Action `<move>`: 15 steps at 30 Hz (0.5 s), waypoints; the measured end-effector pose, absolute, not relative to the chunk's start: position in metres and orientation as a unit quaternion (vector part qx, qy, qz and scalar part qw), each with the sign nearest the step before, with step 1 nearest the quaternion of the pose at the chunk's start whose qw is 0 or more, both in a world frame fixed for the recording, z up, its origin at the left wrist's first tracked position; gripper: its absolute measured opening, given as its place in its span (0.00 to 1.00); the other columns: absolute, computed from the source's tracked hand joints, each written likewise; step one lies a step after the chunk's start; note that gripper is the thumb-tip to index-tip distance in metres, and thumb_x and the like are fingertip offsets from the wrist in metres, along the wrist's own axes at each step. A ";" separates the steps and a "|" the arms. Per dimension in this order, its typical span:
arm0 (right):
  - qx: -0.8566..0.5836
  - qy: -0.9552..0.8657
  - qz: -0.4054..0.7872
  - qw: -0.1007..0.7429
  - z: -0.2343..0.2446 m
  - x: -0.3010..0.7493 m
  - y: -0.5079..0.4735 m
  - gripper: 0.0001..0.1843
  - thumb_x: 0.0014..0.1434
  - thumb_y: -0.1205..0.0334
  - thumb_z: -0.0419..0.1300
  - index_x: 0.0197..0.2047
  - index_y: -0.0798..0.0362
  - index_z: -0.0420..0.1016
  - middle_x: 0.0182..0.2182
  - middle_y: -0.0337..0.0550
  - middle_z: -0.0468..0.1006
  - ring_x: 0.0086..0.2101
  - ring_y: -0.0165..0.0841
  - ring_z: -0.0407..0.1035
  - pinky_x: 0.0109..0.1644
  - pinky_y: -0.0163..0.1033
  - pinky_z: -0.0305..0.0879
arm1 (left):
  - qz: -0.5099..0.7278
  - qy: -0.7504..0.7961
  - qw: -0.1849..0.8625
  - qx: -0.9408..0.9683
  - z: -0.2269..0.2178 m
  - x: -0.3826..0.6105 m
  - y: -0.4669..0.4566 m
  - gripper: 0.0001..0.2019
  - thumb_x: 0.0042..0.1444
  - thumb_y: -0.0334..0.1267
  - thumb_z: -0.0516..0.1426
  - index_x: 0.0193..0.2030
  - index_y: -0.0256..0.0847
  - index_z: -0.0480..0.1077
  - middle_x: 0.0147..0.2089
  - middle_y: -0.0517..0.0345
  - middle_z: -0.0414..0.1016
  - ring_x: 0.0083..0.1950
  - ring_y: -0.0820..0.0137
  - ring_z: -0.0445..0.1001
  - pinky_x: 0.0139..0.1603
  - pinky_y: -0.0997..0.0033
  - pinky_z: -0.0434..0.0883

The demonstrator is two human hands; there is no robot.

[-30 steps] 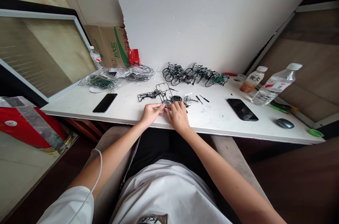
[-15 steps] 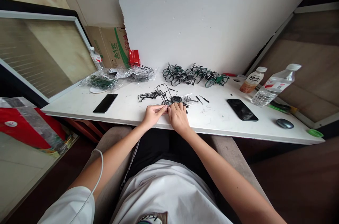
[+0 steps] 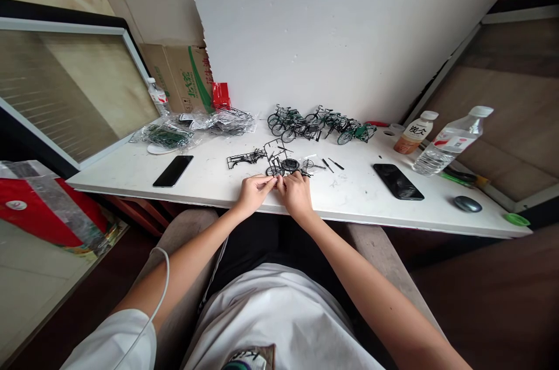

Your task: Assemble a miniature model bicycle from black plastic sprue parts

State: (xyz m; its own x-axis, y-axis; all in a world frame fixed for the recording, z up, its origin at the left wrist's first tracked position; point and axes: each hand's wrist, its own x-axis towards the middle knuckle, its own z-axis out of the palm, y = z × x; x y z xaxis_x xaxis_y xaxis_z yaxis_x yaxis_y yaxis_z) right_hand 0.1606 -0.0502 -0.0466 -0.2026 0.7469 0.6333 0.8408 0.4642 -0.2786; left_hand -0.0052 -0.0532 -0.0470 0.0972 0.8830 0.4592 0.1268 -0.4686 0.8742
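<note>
My left hand and my right hand meet fingertip to fingertip near the front edge of the white table. Both pinch a small dark piece between them; it is too small to name. Just beyond the fingertips lie small black wheels and loose parts, and a black plastic parts frame lies to their left. Several finished green and black model bicycles stand in a row at the back.
A black phone lies at the left, another phone at the right. Plastic bags of parts sit at the back left. A drink bottle, a water bottle and a mouse occupy the right end.
Both hands stay together in nearly the same spot, fingers working the small piece. The view has shifted very slightly.
</note>
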 end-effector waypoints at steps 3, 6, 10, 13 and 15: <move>-0.514 -0.770 -0.049 0.374 -0.046 0.161 -0.050 0.26 0.79 0.56 0.52 0.28 0.51 0.74 0.29 0.45 0.81 0.39 0.41 0.69 0.44 0.46 0.53 | 0.558 0.382 0.378 0.632 -0.050 -0.005 -0.051 0.19 0.63 0.53 0.66 0.49 0.39 0.86 0.47 0.46 0.87 0.46 0.57 0.86 0.51 0.58 0.82; -0.516 -0.773 -0.055 0.365 -0.044 0.160 -0.051 0.26 0.80 0.55 0.52 0.29 0.51 0.75 0.32 0.46 0.81 0.42 0.42 0.69 0.46 0.46 0.54 | 0.569 0.388 0.399 0.605 -0.052 -0.006 -0.048 0.20 0.61 0.54 0.68 0.47 0.38 0.86 0.47 0.46 0.88 0.46 0.55 0.87 0.52 0.55 0.84; -0.511 -0.779 -0.078 0.356 -0.042 0.160 -0.052 0.23 0.80 0.54 0.51 0.34 0.52 0.77 0.35 0.48 0.81 0.43 0.43 0.67 0.46 0.46 0.55 | 0.575 0.393 0.425 0.578 -0.050 -0.006 -0.046 0.22 0.58 0.55 0.70 0.46 0.36 0.86 0.47 0.45 0.88 0.46 0.53 0.88 0.53 0.52 0.85; -0.508 -0.777 -0.097 0.359 -0.042 0.159 -0.053 0.23 0.79 0.53 0.51 0.34 0.51 0.76 0.35 0.49 0.80 0.42 0.45 0.65 0.45 0.47 0.56 | 0.586 0.396 0.441 0.553 -0.046 -0.004 -0.046 0.23 0.55 0.56 0.71 0.45 0.36 0.86 0.47 0.44 0.88 0.46 0.52 0.88 0.54 0.48 0.84; -0.503 -0.778 -0.095 0.366 -0.043 0.159 -0.052 0.23 0.79 0.52 0.52 0.34 0.51 0.76 0.35 0.49 0.79 0.42 0.45 0.65 0.46 0.48 0.58 | 0.593 0.399 0.445 0.539 -0.043 -0.003 -0.047 0.24 0.53 0.56 0.72 0.45 0.36 0.86 0.46 0.44 0.88 0.46 0.52 0.88 0.55 0.47 0.84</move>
State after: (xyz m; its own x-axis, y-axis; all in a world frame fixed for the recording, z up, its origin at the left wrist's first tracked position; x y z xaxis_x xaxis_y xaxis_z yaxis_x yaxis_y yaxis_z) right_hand 0.1589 -0.0517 -0.0429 -0.2276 0.7119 0.6644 0.8514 0.4766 -0.2190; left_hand -0.0029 -0.0474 -0.0430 -0.0222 0.9583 0.2850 -0.0977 -0.2858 0.9533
